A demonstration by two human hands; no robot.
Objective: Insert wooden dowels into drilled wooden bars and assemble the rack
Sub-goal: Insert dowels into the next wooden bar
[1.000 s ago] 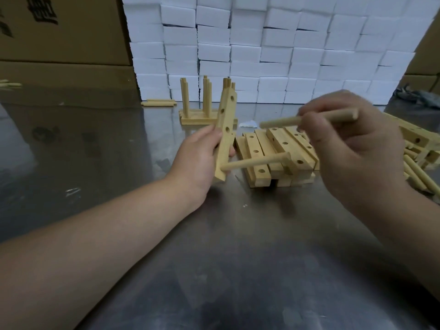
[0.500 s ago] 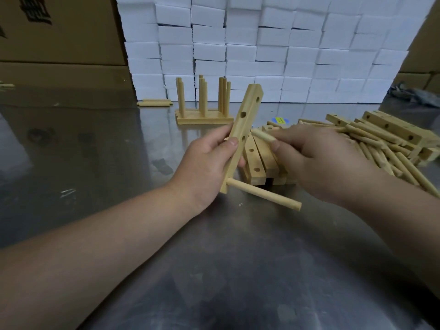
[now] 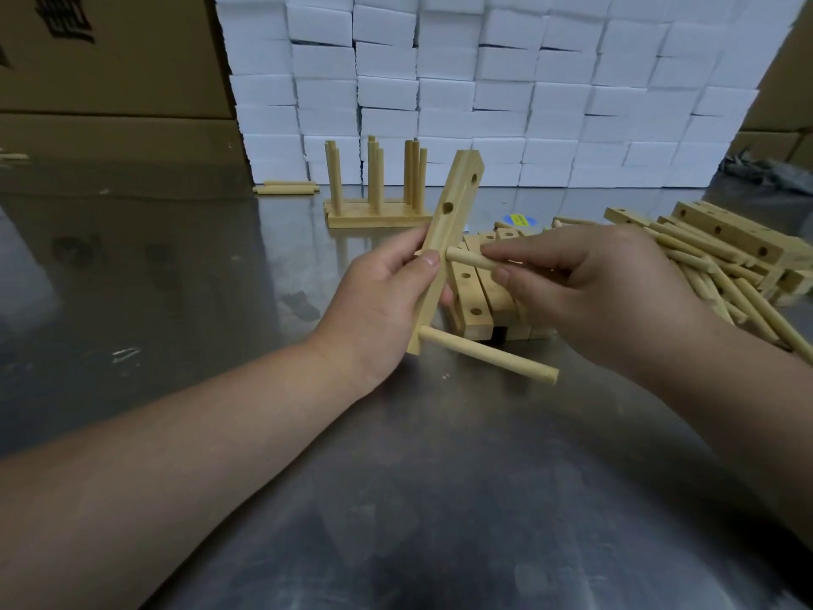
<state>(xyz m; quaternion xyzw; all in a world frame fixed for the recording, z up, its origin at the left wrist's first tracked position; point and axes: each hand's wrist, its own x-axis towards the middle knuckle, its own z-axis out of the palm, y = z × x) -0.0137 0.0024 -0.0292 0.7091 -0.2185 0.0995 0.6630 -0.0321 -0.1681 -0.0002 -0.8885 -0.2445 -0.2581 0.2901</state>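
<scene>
The left hand (image 3: 378, 301) is gripping the bar (image 3: 444, 239), tilted above the surface (image 3: 440, 499); the right hand (image 3: 607, 292) fingers are pinching a dowel (image 3: 468, 258), tip meeting the bar beside the left thumb; a lower dowel (image 3: 488, 355) is sitting seated; keeping the dowel square to its hole and pushing straight should be avoiding a jam.

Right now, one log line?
left hand: holds bar | right hand: pinches upper dowel, tip at bar | lower dowel: seated in bar
</scene>
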